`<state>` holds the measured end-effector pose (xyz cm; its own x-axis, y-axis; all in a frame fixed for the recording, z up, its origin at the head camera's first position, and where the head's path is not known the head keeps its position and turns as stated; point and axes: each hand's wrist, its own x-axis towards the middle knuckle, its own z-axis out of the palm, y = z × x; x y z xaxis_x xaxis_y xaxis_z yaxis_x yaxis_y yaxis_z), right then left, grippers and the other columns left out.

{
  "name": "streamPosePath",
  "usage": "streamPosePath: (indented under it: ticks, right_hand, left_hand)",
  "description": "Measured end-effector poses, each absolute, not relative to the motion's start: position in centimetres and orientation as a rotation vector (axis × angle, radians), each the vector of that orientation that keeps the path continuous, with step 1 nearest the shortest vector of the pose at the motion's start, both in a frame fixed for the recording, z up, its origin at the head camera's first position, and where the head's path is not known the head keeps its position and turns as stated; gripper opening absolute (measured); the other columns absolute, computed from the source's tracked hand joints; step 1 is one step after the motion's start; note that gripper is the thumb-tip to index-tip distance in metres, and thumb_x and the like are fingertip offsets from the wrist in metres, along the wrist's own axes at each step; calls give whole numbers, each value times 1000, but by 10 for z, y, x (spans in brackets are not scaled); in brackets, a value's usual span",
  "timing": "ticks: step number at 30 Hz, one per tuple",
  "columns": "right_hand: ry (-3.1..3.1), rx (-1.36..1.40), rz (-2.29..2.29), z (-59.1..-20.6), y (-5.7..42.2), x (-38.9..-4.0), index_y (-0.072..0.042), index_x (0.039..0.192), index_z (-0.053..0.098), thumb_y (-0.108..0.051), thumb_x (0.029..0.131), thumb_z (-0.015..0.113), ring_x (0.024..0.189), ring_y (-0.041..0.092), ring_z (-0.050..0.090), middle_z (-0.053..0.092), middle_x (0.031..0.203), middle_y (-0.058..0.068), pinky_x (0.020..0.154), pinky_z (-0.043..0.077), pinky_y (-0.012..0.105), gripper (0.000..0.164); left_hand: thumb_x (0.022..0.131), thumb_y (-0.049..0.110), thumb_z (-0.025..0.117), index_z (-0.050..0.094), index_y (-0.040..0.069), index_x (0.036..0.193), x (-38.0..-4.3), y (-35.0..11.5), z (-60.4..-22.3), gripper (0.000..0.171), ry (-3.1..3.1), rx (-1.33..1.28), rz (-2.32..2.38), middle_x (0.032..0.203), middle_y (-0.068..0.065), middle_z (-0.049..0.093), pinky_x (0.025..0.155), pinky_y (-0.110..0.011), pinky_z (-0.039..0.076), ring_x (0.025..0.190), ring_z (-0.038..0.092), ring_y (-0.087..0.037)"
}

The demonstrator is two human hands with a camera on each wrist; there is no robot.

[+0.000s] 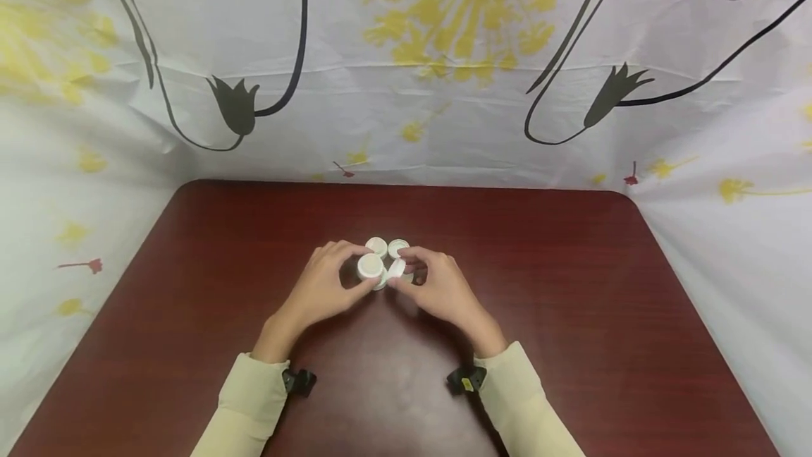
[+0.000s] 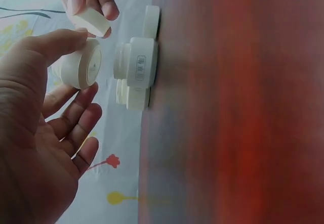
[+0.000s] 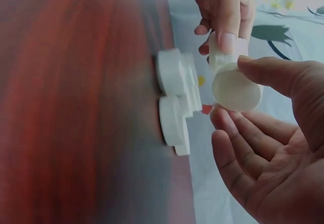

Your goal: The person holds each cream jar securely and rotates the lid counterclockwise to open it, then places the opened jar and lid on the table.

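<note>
Above the table, my left hand holds a small white jar between thumb and fingers. The jar's base faces the table in the left wrist view. Close beside it, my right hand pinches a round white lid, tilted, its flat face showing in the right wrist view. The lid and jar are very near each other; I cannot tell whether they touch. Beneath them on the table stand more white jars, one with small printed marks. A flat white disc, seemingly another lid, lies beside them.
The pieces stand on a dark red-brown table with rounded far corners. A white cloth with yellow and grey flowers hangs behind and at both sides. Each wrist wears a small black camera.
</note>
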<state>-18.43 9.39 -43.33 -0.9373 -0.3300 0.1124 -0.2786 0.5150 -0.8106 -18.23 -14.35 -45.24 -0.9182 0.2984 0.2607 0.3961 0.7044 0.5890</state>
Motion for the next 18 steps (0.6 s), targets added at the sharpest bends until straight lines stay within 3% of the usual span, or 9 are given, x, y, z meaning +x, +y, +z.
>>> streamPosePath:
  ticks: [10, 18]
  right_hand:
    - [2763, -616, -1287, -445, 102, -167, -14, 117, 78, -27, 84, 91, 82, 14, 66, 73, 89, 2, 75, 50, 25, 38]
    - [2704, -583, -1242, -453, 103, -158, -15, 109, 77, -29, 83, 90, 78, 9, 68, 75, 84, -4, 72, 51, 21, 32]
  left_hand:
    - [84, 43, 88, 74, 23, 123, -165, -147, -460, 46, -2816, -627, -1010, 111, 8, 71, 101, -44, 49, 109, 63, -18]
    - [81, 42, 92, 75, 26, 120, -153, -152, -464, 45, -2868, -637, -1022, 103, 14, 69, 90, -35, 52, 98, 63, -9]
